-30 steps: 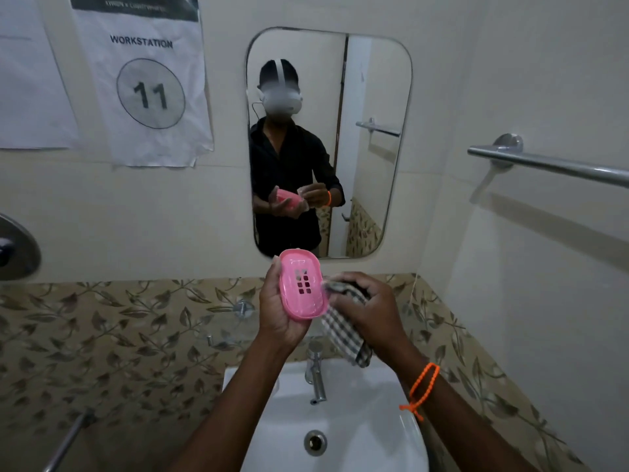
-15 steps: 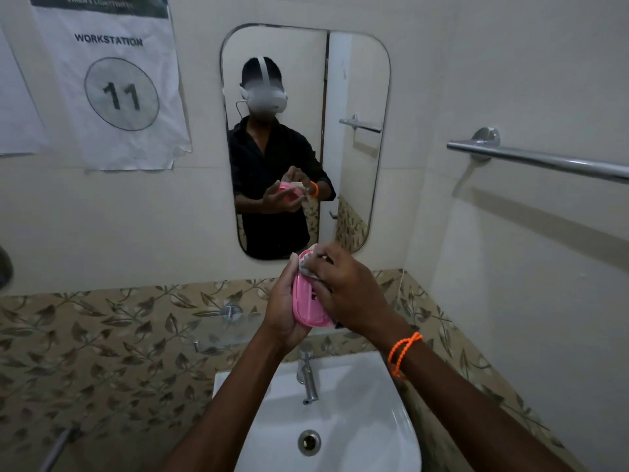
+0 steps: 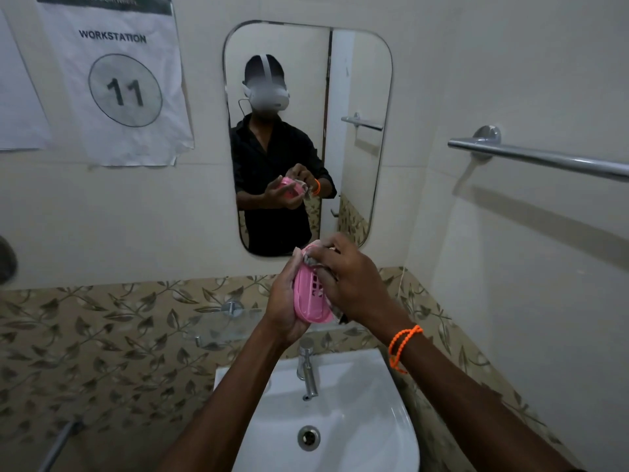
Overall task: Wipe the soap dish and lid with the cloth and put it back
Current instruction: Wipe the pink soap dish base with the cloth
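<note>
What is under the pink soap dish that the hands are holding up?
Below the pink soap dish are the silver tap and the white sink. The left hand cups its back, so that side is hidden.

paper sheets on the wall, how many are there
2. The white paper sheet printed with "WORKSTATION 11" hangs left of the rounded wall mirror; a second plain white paper sheet hangs further left, cut off by the frame edge. More may lie out of view.

two hands [image 3: 286,301], one soap dish [image 3: 308,298], one cloth [image 3: 315,258]
</note>
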